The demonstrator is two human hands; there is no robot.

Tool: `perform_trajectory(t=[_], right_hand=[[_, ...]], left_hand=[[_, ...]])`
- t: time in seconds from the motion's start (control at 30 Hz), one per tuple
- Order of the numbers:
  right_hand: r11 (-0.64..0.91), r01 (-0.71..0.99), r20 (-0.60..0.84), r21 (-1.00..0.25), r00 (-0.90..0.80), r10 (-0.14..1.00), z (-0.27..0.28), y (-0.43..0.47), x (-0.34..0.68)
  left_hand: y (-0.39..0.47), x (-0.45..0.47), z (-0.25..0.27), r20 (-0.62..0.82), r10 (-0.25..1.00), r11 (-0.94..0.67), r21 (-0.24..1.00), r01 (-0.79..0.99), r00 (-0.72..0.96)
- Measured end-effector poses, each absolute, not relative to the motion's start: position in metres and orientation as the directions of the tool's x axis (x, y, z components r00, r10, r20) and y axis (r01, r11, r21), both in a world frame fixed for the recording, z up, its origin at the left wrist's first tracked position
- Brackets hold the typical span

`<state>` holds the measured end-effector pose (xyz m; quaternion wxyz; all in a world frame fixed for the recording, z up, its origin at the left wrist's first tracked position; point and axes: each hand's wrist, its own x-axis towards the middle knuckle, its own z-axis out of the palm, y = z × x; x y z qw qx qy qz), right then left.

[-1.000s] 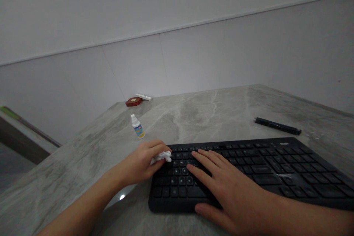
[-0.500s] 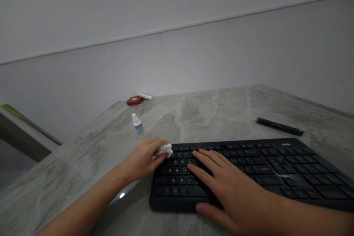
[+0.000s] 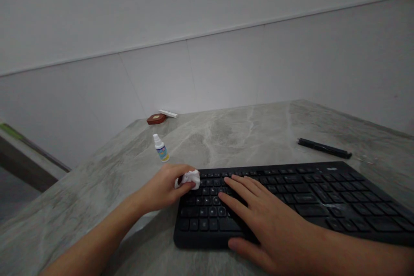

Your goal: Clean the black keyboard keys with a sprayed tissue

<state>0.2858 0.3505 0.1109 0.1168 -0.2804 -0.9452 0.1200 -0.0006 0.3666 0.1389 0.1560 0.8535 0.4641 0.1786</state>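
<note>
From the head, the keyboard (image 3: 304, 198), near five o'clock, bears a blurred, unreadable logo; so does the label on the bottle (image 3: 161, 148) at the left hand's (image 3: 164, 187) twelve. That hand pinches a tissue (image 3: 191, 178); the right hand (image 3: 265, 215), fingers spread, hides keys.

Reddish-brown case (image 3: 156, 119) beside white strip (image 3: 168, 114)

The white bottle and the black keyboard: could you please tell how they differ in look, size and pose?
The white bottle stands upright; the black keyboard lies flat. The bottle is small, the keyboard far larger. The bottle has a colourful label; the keyboard has rows of dark keys. Both rest on the grey table.
</note>
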Motion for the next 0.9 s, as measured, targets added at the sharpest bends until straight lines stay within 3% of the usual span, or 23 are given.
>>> perform_trajectory(t=[0.9], right_hand=[[0.808, 0.512, 0.127, -0.291, -0.816, 0.563, 0.1131, 0.3494, 0.2853]], left_hand=[[0.3661, 0.0007, 0.1424, 0.153, 0.862, -0.501, 0.403, 0.766, 0.484]])
